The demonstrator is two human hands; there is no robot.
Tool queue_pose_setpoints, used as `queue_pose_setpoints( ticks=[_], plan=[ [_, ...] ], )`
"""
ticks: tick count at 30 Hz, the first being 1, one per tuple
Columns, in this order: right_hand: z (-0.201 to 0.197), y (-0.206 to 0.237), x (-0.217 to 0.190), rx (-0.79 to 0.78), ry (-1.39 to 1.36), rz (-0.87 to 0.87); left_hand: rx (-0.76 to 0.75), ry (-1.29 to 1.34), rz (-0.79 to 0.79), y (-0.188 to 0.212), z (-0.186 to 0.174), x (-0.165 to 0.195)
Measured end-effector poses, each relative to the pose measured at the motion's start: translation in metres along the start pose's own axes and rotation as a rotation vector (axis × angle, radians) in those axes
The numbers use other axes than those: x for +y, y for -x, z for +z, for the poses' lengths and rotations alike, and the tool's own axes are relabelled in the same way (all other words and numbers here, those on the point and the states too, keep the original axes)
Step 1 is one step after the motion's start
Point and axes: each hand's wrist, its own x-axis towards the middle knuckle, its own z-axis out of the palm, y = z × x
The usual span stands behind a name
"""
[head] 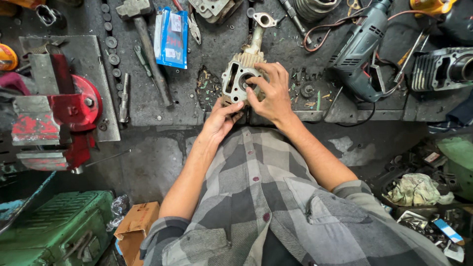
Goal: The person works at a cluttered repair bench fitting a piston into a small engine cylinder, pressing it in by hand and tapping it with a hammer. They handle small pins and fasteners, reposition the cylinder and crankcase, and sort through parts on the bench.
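Cylinder head flat on workbench edge, steadied by left hand fingertips, right hand fingers spread across its face.

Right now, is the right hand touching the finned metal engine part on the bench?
Touching. The head view shows the right hand with its fingers spread over the top face of the finned engine part, fingertips pressed at its round bore; no gap shows.

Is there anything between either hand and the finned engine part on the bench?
Nothing visible. Both hands are already on the grey finned engine part: the right hand lies over its near face with fingers at the round bore, and the left hand touches its lower edge at the bench front.
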Motion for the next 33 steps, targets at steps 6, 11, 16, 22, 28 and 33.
queue_pose_setpoints(
  ticks=[6,11,16,22,28,33],
  plan=[
    [0.003,-0.004,0.001,-0.005,0.032,-0.010,-0.008,0.009,0.010,-0.001,-0.002,-0.001],
    [0.008,-0.004,0.003,0.020,0.029,0.010,-0.008,0.014,0.018,-0.003,-0.003,-0.002],
    [0.008,0.001,0.006,0.009,0.014,0.020,-0.015,0.017,0.021,-0.003,-0.003,-0.003],
    [0.011,-0.001,0.003,0.002,0.011,0.033,-0.017,0.007,0.020,-0.003,-0.004,-0.003],
    [0.004,0.008,0.006,-0.004,0.016,0.032,-0.070,0.015,0.039,-0.001,-0.006,-0.006],
    [-0.010,-0.014,-0.015,-0.013,0.120,-0.067,-0.141,0.039,0.073,-0.001,-0.004,-0.007]
  ],
)
